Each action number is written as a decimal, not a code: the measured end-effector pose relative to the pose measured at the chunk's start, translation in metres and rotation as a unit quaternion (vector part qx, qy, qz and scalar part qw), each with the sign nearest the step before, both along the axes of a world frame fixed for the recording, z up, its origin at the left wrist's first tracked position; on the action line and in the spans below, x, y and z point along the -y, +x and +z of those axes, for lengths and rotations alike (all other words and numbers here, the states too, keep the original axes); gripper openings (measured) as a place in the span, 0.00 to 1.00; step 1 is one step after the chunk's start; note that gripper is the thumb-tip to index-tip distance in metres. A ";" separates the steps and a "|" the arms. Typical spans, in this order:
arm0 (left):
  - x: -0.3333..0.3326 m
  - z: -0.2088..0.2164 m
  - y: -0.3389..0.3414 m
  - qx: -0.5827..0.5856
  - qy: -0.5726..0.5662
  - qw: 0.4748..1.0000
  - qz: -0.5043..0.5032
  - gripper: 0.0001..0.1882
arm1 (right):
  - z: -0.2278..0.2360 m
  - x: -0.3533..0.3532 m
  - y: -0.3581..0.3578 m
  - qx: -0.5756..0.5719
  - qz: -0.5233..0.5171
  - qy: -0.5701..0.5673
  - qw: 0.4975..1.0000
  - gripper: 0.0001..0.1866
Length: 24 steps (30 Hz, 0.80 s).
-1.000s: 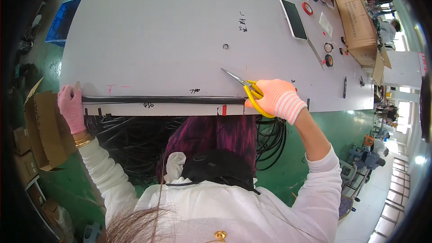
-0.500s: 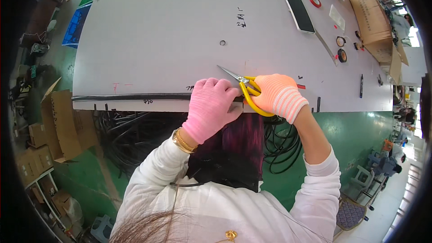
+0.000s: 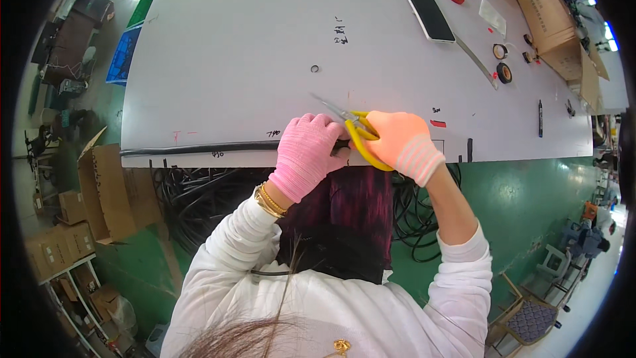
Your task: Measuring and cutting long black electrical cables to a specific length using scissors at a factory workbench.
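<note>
In its pink glove, my left hand (image 3: 306, 152) is closed around a black cable (image 3: 218, 148) near its right end. The cable lies straight along the table's front edge, running off to the left. My right hand (image 3: 404, 142), in an orange glove with a striped cuff, grips scissors (image 3: 360, 142) by their yellow handles. Their blades look closed, slightly blurred, and point away to the upper left, above the table. The right fingertips meet the left hand's fingers by the cable end, and the gloves hide what they touch there.
The grey table (image 3: 232, 59) bears handwritten marks. A small ring (image 3: 315, 69) lies beyond my hands. At the right are a phone (image 3: 429, 14), a steel ruler (image 3: 477, 63), tape rolls (image 3: 503, 73), a pen (image 3: 540, 118) and a cardboard box (image 3: 543, 20). Coiled black cables (image 3: 182, 205) hang below the edge.
The view has shifted and turned slightly. Both hands keep nearly the same place and grip, while the scissors have moved a little and their blades now look blurred.
</note>
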<state>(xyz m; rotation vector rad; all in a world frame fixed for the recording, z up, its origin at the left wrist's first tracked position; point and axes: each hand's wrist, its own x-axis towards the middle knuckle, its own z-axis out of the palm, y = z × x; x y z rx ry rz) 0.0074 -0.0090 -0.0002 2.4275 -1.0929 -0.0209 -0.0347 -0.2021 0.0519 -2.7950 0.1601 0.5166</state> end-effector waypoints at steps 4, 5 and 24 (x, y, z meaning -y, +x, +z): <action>0.002 0.002 0.003 -0.005 0.010 1.000 -0.011 0.13 | -0.011 0.000 -0.060 0.292 -0.230 0.315 0.873 0.09; 0.003 0.002 0.003 -0.003 0.009 1.000 -0.010 0.13 | -0.016 -0.008 -0.079 0.300 -0.269 0.422 0.812 0.09; -0.010 0.057 -0.001 -0.387 -0.035 0.921 -0.033 0.12 | -0.094 -0.103 -0.163 0.119 -0.196 0.584 0.779 0.17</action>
